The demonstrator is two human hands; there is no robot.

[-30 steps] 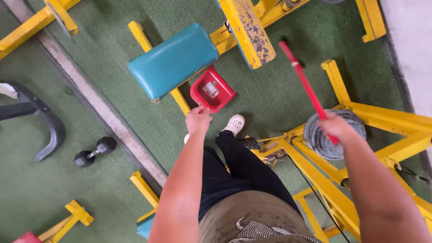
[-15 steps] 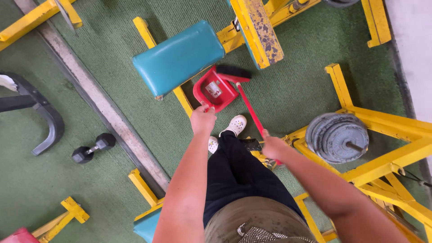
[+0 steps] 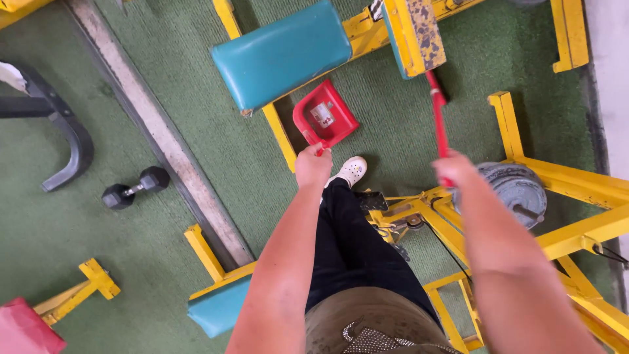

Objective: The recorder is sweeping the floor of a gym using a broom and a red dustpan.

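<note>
- We find the left hand (image 3: 313, 166) closed around the upright handle of a red dustpan (image 3: 325, 118), which lets the pan sit flat on the green floor covering (image 3: 406, 131) while we stand
- The dustpan lies at 12 o'clock from that hand, its far edge tucked under the teal bench pad (image 3: 282, 54), just beside a yellow frame bar (image 3: 278, 134)
- The right hand (image 3: 457, 169) grips the red broom handle (image 3: 438, 121), fist closed; the shaft runs toward 12 o'clock and its head is hidden beneath the worn yellow beam (image 3: 414, 34)
- A white shoe (image 3: 350, 170) stands at 5 o'clock from the pan, close to it
- Grey weight plates (image 3: 517, 190) sit at 3 o'clock from the right hand; a black dumbbell (image 3: 135, 187) lies well apart at 9 o'clock
</note>
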